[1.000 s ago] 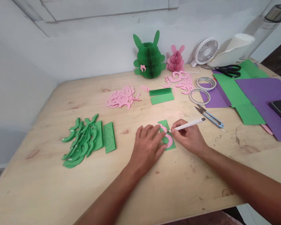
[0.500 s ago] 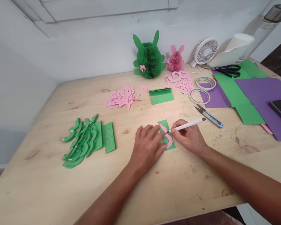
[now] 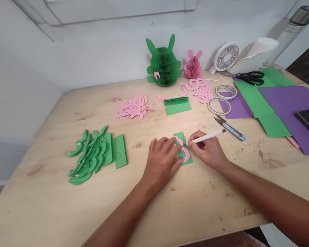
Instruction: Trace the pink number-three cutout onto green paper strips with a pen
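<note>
My left hand [image 3: 162, 156] lies flat with its fingers stretched out, the tips pressing on a pink curved paper cutout [image 3: 186, 155]. Under that cutout is a small green paper rectangle [image 3: 179, 134], partly hidden by my fingers. Between finger and thumb my right hand [image 3: 208, 149] grips a white pen [image 3: 207, 136], its tip down by the cutout's upper edge. Left of my hands lies a pile of green wavy cutouts [image 3: 92, 154], beside green rectangles [image 3: 121, 151] with drawn curved outlines.
Pink cutouts [image 3: 134, 108] lie in a heap at the back. Tape rolls [image 3: 219, 106], thread snips [image 3: 230, 128], black scissors [image 3: 254, 76] and purple paper [image 3: 285, 99] are on the right. A green paper figure [image 3: 165, 67], a pink one [image 3: 193, 67] and a fan [image 3: 226, 56] stand by the wall.
</note>
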The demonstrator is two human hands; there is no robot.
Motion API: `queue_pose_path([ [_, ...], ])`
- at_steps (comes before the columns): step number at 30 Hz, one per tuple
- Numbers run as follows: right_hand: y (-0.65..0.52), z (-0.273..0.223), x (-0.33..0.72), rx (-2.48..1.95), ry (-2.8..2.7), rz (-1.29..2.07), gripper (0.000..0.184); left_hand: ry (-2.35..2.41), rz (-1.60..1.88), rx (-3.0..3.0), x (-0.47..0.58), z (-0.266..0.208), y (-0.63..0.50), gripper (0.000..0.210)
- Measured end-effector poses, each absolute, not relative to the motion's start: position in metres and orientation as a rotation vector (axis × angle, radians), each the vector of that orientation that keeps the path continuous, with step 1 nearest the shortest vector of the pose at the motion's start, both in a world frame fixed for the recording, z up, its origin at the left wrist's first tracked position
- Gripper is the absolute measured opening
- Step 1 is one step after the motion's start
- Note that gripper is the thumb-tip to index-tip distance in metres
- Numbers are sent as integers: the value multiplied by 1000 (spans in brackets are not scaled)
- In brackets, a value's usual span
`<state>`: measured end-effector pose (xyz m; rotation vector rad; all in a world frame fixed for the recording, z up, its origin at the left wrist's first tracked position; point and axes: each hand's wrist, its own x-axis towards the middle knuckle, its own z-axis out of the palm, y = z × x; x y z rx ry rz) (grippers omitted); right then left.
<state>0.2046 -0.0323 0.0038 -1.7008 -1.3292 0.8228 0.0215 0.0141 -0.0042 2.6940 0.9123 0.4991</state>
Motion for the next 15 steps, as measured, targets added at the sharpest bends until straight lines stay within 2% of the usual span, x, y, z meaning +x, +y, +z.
queue_pose_path([
  [15, -30, 5, 204, -1721, -1327, 772, 7, 918, 482, 2685, 21, -4, 14, 27],
])
